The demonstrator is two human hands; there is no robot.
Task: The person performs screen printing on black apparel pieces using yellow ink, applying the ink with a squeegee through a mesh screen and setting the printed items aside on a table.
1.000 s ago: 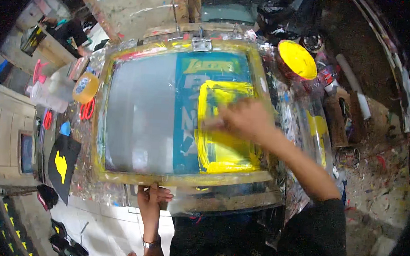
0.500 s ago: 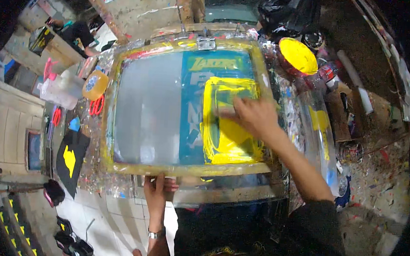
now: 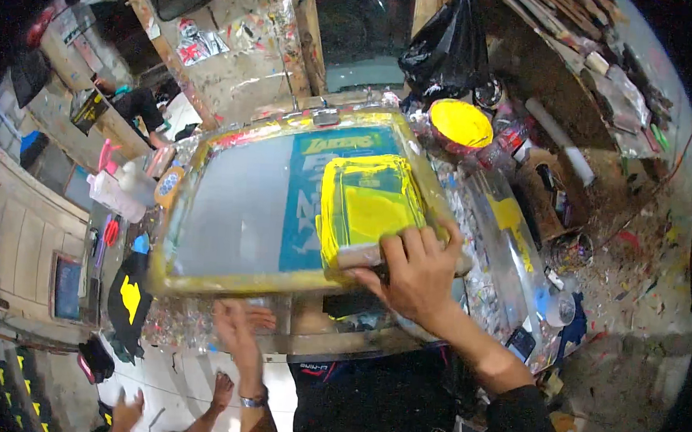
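Note:
A screen-printing frame (image 3: 223, 284) with a grey and teal mesh lies on the workbench before me, its near edge blurred. Wet yellow ink (image 3: 370, 209) covers a block on the right of the mesh. At the near end of that ink, my right hand (image 3: 421, 276) grips a squeegee (image 3: 359, 256), fingers wrapped over it. Just off the frame's near left edge is my left hand (image 3: 240, 328), fingers apart and holding nothing. Some black material (image 3: 352, 305) shows under the near edge, mostly hidden by the frame.
A tub of yellow ink (image 3: 461, 123) stands beyond the frame's right corner. Plastic bottles (image 3: 117, 194) are at left, above a black piece with a yellow print (image 3: 128, 302). A phone (image 3: 521, 344) lies by my right forearm. Another person's hand (image 3: 126, 415) shows at lower left.
My right hand has come toward me with the squeegee, from mid-ink to the near edge. My left hand has let go of the frame and opened. The whole view has shifted.

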